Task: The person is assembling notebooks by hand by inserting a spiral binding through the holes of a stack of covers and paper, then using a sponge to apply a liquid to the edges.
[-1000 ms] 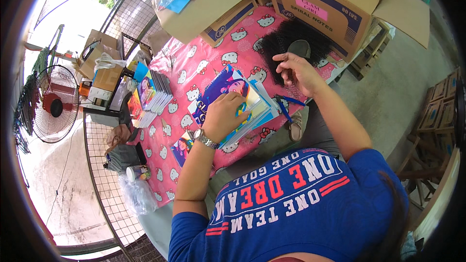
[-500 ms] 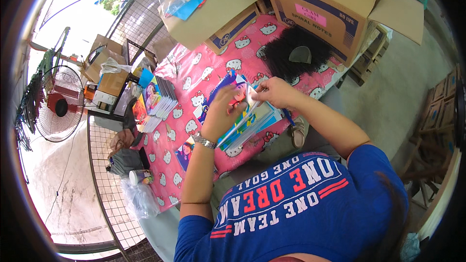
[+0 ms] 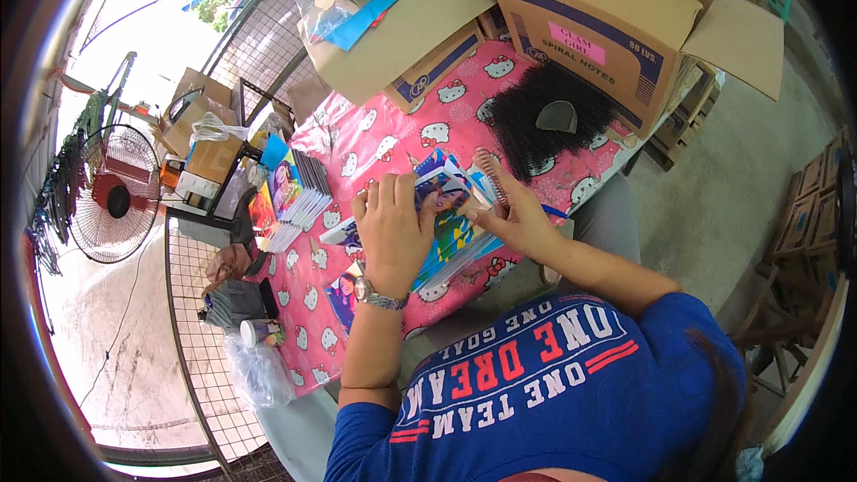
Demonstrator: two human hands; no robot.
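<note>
My left hand (image 3: 391, 232), with a watch on its wrist, lies flat on a small stack of colourful notebooks (image 3: 451, 236) on the pink patterned tablecloth (image 3: 393, 138). At the stack's right edge, my right hand (image 3: 516, 221) pinches a pale spiral coil (image 3: 488, 170). A heap of black spiral coils (image 3: 549, 116) lies just beyond, with a grey scoop-like piece on top.
A large open cardboard box (image 3: 589, 18) stands at the table's far right, with flatter boxes (image 3: 420, 36) behind. More notebooks (image 3: 295, 196) are fanned out at the left. A standing fan (image 3: 112, 196) and a wire fence sit further left. Wooden crates are at the right.
My right hand has drawn back from the black coil heap to the notebook stack's edge, now with a coil. My left hand has stayed on the notebooks.
</note>
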